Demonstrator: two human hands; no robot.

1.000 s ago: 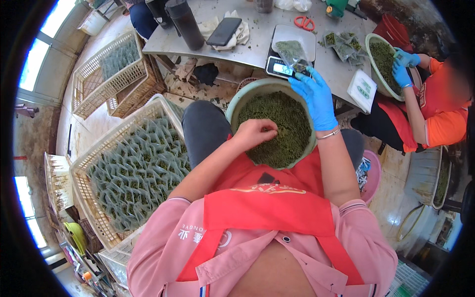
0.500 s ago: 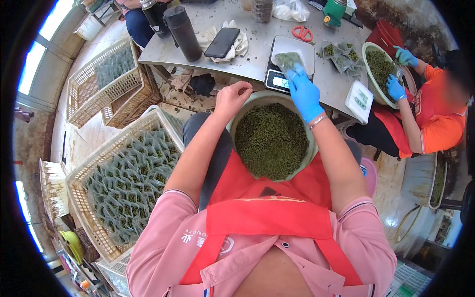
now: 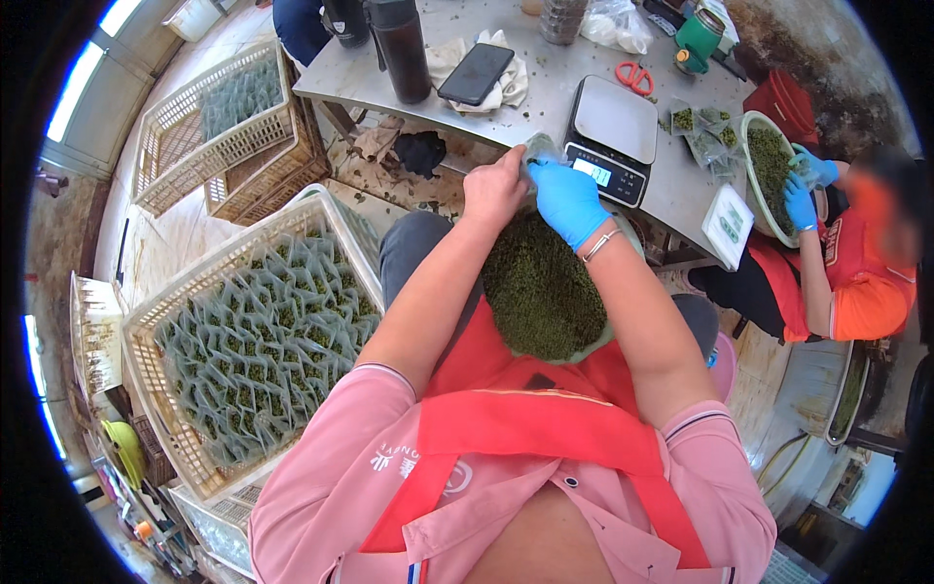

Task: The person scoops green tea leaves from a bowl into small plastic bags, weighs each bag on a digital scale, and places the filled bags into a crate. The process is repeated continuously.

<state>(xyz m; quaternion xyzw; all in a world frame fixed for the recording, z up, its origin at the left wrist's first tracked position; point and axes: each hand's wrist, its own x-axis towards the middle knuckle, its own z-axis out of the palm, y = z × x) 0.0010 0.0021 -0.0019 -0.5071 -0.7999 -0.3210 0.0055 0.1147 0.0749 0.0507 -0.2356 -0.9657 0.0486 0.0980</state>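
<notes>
A small clear plastic bag (image 3: pixel 541 149) is held between my two hands, just above the far rim of a basin and left of the scale. My left hand (image 3: pixel 494 189), bare, pinches it from the left. My right hand (image 3: pixel 572 202), in a blue glove, is closed on its right side; both hands partly cover the bag. Below them, the pale green basin (image 3: pixel 630 255) sits at my lap, filled with small dark green grains (image 3: pixel 545 287). On the steel table, the digital scale (image 3: pixel 615 119) has a bare pan and a lit display.
To my left stands a cream crate (image 3: pixel 146 375) packed with upright filled bags (image 3: pixel 263 350). More crates (image 3: pixel 161 170) are beyond it. The table (image 3: pixel 545 73) bears a phone (image 3: pixel 477 74), dark flask (image 3: pixel 399 49), red scissors (image 3: pixel 634 78) and filled bags (image 3: pixel 708 134). A gloved co-worker (image 3: pixel 861 263) handles another basin (image 3: pixel 754 185) at right.
My right hand has lifted the bag off the scale pan and brought it left and nearer. My left hand has moved right to meet it. The whole view has shifted slightly.
</notes>
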